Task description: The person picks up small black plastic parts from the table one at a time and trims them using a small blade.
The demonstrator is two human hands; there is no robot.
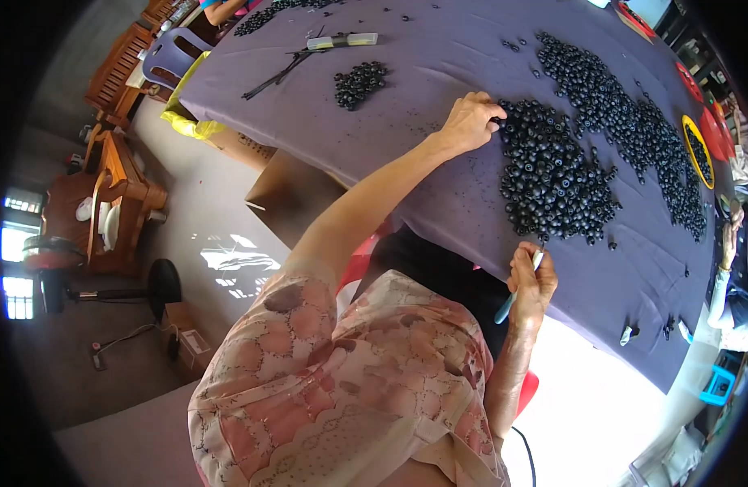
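A pile of small, round, black bead-like pieces (556, 174) lies on the purple cloth in front of me. At its left edge, my left hand (471, 122) has its fingers bent together around one black bead-like piece (496, 121). My right hand (533, 282) grips a slim tool with a white and teal handle (504, 310) just below the near edge of the pile. Its thin tip reaches toward the nearest pieces, and I cannot make out what kind of tool it is.
The purple-covered table (439, 65) also bears a smaller black heap (360, 85), dark thin sticks with a clear case (341, 40), and a long spread of black pieces (634, 122). A yellow-rimmed tray (698, 152) sits right. Another person's arm (719, 292) shows at far right.
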